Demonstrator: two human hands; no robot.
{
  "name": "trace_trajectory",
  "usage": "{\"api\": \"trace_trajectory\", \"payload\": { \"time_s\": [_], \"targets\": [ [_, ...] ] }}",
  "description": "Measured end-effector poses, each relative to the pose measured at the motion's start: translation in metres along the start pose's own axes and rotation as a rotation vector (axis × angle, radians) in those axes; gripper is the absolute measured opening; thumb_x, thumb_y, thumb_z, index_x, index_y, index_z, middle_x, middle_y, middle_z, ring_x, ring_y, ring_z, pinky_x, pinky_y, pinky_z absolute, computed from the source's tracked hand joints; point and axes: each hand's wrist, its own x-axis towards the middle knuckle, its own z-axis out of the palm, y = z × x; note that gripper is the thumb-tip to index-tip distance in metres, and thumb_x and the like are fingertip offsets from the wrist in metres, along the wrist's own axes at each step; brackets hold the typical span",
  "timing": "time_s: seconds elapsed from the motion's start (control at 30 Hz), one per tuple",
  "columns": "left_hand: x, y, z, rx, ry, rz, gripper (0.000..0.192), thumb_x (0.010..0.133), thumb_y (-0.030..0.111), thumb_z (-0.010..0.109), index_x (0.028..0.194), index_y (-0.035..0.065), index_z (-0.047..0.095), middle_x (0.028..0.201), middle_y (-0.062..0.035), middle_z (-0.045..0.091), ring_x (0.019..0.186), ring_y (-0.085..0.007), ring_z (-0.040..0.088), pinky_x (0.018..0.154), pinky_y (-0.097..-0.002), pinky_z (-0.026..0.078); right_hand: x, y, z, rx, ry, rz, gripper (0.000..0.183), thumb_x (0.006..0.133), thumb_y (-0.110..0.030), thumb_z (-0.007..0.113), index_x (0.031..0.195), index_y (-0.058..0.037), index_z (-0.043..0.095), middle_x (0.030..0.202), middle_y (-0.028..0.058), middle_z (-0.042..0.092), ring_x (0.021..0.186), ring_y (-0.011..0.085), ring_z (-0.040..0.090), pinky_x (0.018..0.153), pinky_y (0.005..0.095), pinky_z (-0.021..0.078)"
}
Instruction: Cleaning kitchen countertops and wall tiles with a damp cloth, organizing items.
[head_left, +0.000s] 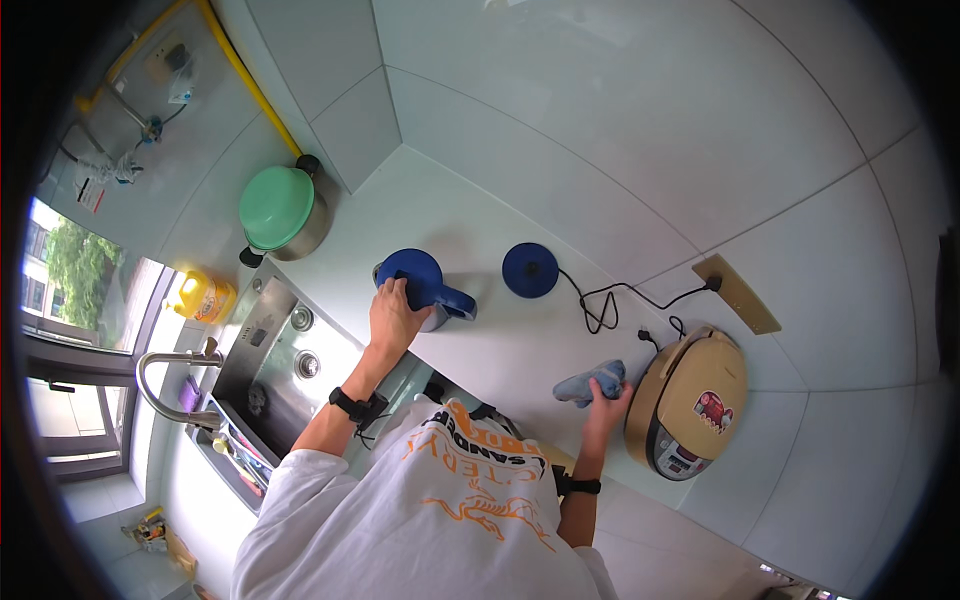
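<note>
My left hand (399, 319) rests on the blue lid and upper body of an electric kettle (411, 271), fingers at the lid and thumb near the handle; whether it grips firmly I cannot tell. The kettle stands on the white countertop (480, 341), its handle pointing right. My right hand (609, 405) holds a bunched blue-grey cloth (590, 383) above or on the counter's front part. A round blue kettle base (530, 270) lies apart from the kettle, to its right, with a black cord (622, 286) running to a wall socket (739, 295).
A beige rice cooker (701, 405) stands right of the cloth. A pot with a green lid (279, 208) is at the back left, beside the stainless sink (251, 330). A faucet (150, 375) and a yellow bottle (202, 297) are near the window. Tiled walls border the counter.
</note>
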Motion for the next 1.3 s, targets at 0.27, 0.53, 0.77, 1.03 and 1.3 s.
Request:
{"api": "trace_trajectory", "payload": {
  "time_s": [0.27,0.53,0.77,1.03,1.3],
  "targets": [
    [-0.013,0.028,-0.012,0.380,0.147,0.181,0.049,0.075,0.017,0.074,0.115,-0.0034,0.053,0.097,-0.0114,0.054,0.093,-0.0270,0.055,0.081,-0.0380,0.043,-0.006,-0.002,0.005,0.014,-0.021,0.056,0.060,0.074,-0.006,0.080,0.124,-0.0002,0.047,0.119,0.0125,0.053,0.110,0.0249,0.054,0.094,0.0381,0.0458],
    [-0.035,0.078,-0.011,0.732,0.168,0.241,0.025,0.079,0.013,0.062,0.100,-0.0014,0.064,0.086,-0.0063,0.053,0.081,-0.0185,0.054,0.069,-0.0309,0.041,-0.001,0.018,-0.010,0.078,-0.130,0.090,0.063,0.077,-0.003,0.079,0.130,-0.0040,0.044,0.126,0.0130,0.050,0.116,0.0281,0.053,0.093,0.0447,0.0510],
    [-0.033,0.077,-0.007,0.745,0.188,0.191,0.025,0.080,0.015,0.061,0.098,-0.0023,0.064,0.087,-0.0070,0.052,0.080,-0.0188,0.051,0.068,-0.0307,0.039,-0.008,-0.008,0.006,0.124,-0.185,0.157,0.061,0.079,-0.003,0.077,0.129,0.0013,0.044,0.125,0.0143,0.052,0.115,0.0258,0.053,0.099,0.0380,0.0455],
    [-0.025,0.072,-0.004,0.723,0.182,0.178,0.028,0.080,0.015,0.060,0.100,-0.0036,0.063,0.087,-0.0064,0.051,0.081,-0.0183,0.049,0.067,-0.0305,0.038,0.004,0.011,0.011,0.046,-0.283,0.143,0.065,0.079,-0.003,0.078,0.132,-0.0014,0.041,0.126,0.0160,0.051,0.114,0.0295,0.055,0.093,0.0448,0.0521],
    [0.002,-0.003,0.005,0.089,0.031,0.054,0.039,0.079,0.022,0.074,0.100,-0.0055,0.057,0.101,-0.0202,0.058,0.097,-0.0358,0.060,0.079,-0.0444,0.052,0.000,0.017,0.022,-0.208,-0.181,-0.003,0.067,0.073,-0.012,0.084,0.128,0.0017,0.049,0.116,0.0148,0.058,0.108,0.0255,0.057,0.096,0.0354,0.0444]
  ]
}}
